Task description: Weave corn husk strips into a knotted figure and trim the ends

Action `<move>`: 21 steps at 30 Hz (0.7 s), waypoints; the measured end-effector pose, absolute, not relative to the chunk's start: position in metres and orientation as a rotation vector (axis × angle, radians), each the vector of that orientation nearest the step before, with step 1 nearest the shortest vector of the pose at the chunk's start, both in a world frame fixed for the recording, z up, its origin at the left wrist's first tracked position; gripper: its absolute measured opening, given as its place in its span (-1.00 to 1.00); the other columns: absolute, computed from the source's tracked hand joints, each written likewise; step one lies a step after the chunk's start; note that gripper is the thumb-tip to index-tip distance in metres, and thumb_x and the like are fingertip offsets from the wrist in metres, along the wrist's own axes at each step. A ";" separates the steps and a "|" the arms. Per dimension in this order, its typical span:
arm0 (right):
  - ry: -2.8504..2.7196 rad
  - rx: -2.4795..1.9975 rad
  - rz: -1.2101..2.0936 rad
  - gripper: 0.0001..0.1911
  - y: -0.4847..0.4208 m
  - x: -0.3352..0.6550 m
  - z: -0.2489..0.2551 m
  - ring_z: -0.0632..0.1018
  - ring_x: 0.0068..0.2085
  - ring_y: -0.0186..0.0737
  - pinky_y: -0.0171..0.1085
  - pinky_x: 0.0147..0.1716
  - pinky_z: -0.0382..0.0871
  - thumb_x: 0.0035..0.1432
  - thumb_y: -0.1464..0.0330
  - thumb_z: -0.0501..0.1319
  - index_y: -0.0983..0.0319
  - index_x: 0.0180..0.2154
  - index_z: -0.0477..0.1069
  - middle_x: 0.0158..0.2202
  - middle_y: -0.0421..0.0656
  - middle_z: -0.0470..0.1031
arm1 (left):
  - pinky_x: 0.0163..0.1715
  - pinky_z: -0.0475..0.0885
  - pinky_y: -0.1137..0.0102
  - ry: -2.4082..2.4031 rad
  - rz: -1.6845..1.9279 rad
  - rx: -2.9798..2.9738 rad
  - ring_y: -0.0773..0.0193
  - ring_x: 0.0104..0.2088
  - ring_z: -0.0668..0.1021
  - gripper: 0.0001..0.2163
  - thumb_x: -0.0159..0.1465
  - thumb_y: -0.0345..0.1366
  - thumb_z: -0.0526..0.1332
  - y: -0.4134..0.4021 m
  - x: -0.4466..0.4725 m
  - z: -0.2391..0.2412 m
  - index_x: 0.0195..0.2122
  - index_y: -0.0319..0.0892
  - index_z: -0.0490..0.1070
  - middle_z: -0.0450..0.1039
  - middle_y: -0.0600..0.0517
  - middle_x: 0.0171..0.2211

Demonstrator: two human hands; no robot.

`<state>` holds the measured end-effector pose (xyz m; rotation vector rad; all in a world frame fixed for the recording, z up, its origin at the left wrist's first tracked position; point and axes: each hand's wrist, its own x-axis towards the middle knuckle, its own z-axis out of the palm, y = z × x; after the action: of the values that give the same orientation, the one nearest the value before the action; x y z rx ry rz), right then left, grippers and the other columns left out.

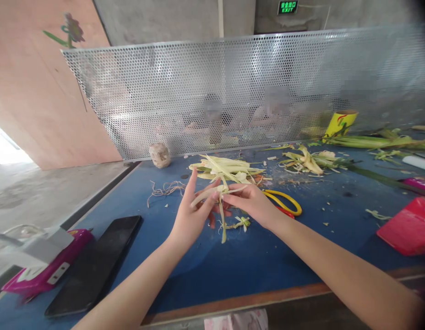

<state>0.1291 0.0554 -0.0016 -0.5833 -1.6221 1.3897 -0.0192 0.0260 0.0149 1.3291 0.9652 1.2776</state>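
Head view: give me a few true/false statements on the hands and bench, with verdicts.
1. Both hands pinch the same pale leaf strip. True: left hand, right hand.
2. The yellow-handled scissors are in the right hand. False: they lie on the blue table behind it.
3. A dark phone lies flat, screen off, at the left. True.
4. The pile of strips sits on the phone. False: it lies farther back, near the mesh screen.

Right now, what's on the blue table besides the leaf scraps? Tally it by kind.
Phone: 1
Scissors: 1
Twine ball: 1
Yellow cup: 1
Red box: 1
Magenta device: 1
Total: 6
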 end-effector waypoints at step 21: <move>-1.385 -0.682 1.680 -0.82 0.057 0.131 -0.003 0.41 -0.53 -0.43 -0.42 -0.62 0.25 -0.02 0.37 0.23 0.27 -0.31 0.49 -0.34 -0.13 0.51 | -0.77 0.33 0.55 0.955 1.147 1.299 0.26 -0.54 0.58 0.00 -0.05 -0.46 0.32 0.022 -0.008 0.007 0.22 0.15 -0.41 0.29 -0.16 0.01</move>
<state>0.1311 0.0567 -0.0032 -0.6817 -1.3854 1.6801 -0.0085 0.0220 0.0071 1.2994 0.9554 1.1475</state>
